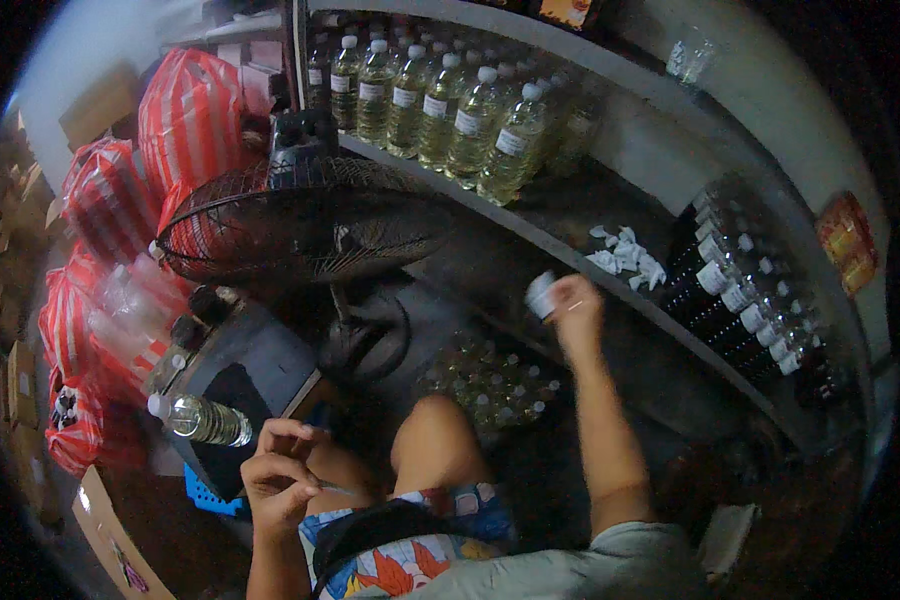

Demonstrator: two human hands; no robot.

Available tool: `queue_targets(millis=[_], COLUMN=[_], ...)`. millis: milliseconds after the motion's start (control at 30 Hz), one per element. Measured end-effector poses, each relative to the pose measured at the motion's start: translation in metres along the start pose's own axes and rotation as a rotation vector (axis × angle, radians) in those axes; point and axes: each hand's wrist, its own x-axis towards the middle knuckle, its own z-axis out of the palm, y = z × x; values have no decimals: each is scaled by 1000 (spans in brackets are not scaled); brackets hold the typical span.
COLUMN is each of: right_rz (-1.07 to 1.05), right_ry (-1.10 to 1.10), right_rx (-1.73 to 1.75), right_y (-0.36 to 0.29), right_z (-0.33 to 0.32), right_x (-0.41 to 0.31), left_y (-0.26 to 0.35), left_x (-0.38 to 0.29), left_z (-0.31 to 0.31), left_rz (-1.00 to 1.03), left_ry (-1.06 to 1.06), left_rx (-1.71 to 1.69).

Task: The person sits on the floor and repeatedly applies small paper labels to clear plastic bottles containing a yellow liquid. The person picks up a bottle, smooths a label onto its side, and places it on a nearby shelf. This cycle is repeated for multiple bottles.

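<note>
My left hand (277,472) is raised over my lap, with a thin pale strip (339,490) pinched between thumb and finger. Just beyond it, a capped clear plastic bottle (208,421) of pale liquid lies on its side on a dark-topped stand (270,375). Stretched out toward the shelf edge, my right hand (577,304) grips a small white piece (541,296), blurred and possibly a label. Crumpled white paper scraps (628,259) lie on the shelf (540,232) beyond that hand.
A caged floor fan (307,225) stands ahead. Labelled bottles of yellowish liquid (469,127) line the shelf; more labelled bottles (742,292) stand right. Several capped bottles (495,382) are grouped low beyond my knee. Red-and-white striped bags (191,112) pile up left, above a blue plastic crate (211,491).
</note>
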Motion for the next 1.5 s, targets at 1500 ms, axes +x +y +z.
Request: queue_targets(millis=[1500], right_rz=[63], right_ry=[-626], right_rx=[324], right_y=[-218], right_z=[128], right_x=[-167], left_y=[-36], left_x=[-50], left_z=[-212], left_rz=[239], left_ry=[847], left_rx=[1219])
